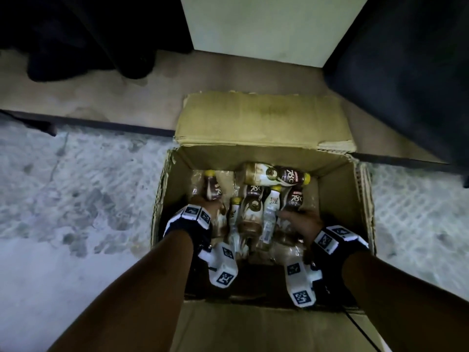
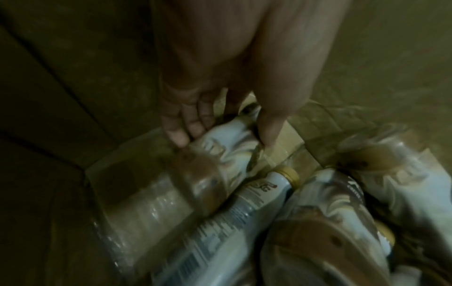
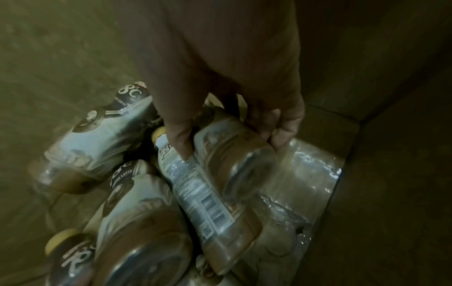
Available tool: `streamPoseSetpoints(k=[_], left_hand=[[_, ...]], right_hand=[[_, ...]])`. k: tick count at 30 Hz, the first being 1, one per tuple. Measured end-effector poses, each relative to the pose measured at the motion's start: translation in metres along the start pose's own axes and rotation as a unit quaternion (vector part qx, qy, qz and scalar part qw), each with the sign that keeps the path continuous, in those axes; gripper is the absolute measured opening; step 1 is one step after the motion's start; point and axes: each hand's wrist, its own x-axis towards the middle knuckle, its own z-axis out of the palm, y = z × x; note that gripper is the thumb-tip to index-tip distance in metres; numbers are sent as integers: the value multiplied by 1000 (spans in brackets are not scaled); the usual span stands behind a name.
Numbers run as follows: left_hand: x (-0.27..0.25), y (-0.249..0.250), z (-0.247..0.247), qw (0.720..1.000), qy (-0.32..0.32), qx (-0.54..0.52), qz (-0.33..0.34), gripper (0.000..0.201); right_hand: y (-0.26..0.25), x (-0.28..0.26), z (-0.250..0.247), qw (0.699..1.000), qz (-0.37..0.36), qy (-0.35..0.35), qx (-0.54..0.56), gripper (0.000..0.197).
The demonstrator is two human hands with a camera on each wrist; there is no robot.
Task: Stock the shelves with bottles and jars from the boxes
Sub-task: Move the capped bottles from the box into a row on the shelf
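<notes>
An open cardboard box (image 1: 335, 199) stands on the floor and holds several coffee bottles with yellow caps, lying loose. My left hand (image 1: 204, 203) reaches into its left side and grips a brown-labelled bottle (image 1: 212, 189). In the left wrist view the fingers (image 2: 181, 133) and thumb curl round that bottle (image 2: 227, 152) near its neck. My right hand (image 1: 300, 218) is in the box's right side, holding another bottle (image 1: 294, 199). In the right wrist view the right hand (image 3: 229, 139) clasps this bottle (image 3: 232, 160) round its lower body.
The far flap (image 1: 261, 120) lies open away from me and the near flap (image 1: 253, 329) toward me. Crumpled clear plastic wrap (image 3: 308, 174) lines the box bottom. A pale panel (image 1: 271, 29) and dark cabinets (image 1: 406, 72) stand beyond the box. A black cable (image 1: 360, 329) trails at the near right.
</notes>
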Motion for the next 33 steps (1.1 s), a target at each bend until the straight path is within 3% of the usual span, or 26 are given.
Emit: streamPoseSetpoints(k=[4,8,10,14,16,19,26,33], left_hand=[[-37,11,-1,990,-79,121,-1,54],[-88,21,-16,985,-122,114,37,66],[-120,30,-28,983,-152,90,47,63],[-198,54,-63,976,-197,-33,85,38],[-247,72,-86,967,-215,-102,89,35],[-322,109,-126,954,-230,-131,138,39],[-516,216,-228,929,-232,-18,288,59],[-707,322,-295,843,-173,83,502,49]], right_hand=[[-7,-29,-6,996,39,-60,-51,33],[-10,-83,-13,992,24,-113,-41,45],[-10,-116,-20,991,-3,-135,3,40],[-29,-190,-40,981,-76,-173,28,59],[-47,-236,-53,975,-132,-175,28,67],[-86,-316,-80,964,-209,-162,31,74],[-179,-536,-182,919,-381,-100,24,50],[-236,-721,-275,846,-530,9,51,36]])
